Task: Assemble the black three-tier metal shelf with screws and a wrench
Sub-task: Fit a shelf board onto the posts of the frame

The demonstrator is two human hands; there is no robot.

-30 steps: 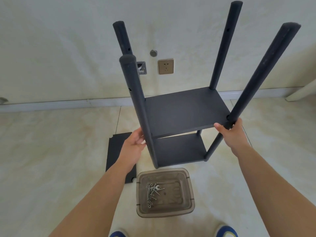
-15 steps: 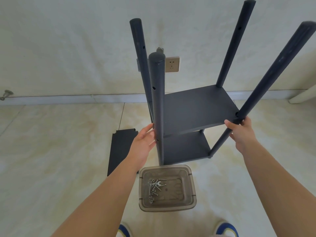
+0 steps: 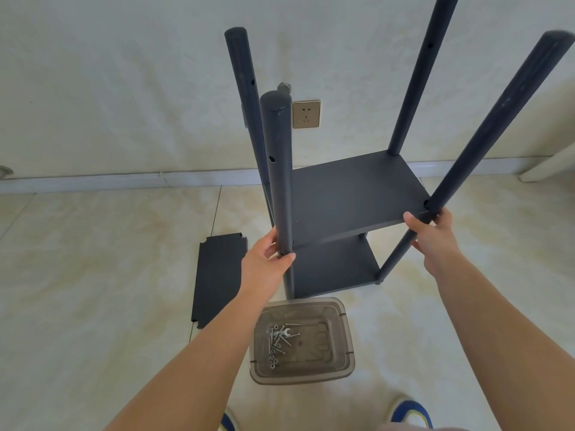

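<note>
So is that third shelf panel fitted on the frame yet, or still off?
Off. The loose shelf panel lies flat on the floor, left of the frame, which carries only two panels.

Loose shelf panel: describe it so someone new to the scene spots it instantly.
Start at the black shelf frame standing on the tiled floor. Left of its base, behind the left forearm, lies the loose shelf panel, flat on the tiles. Unlike the two mounted tiers, it touches no post, and its notched corners are bare.
</note>
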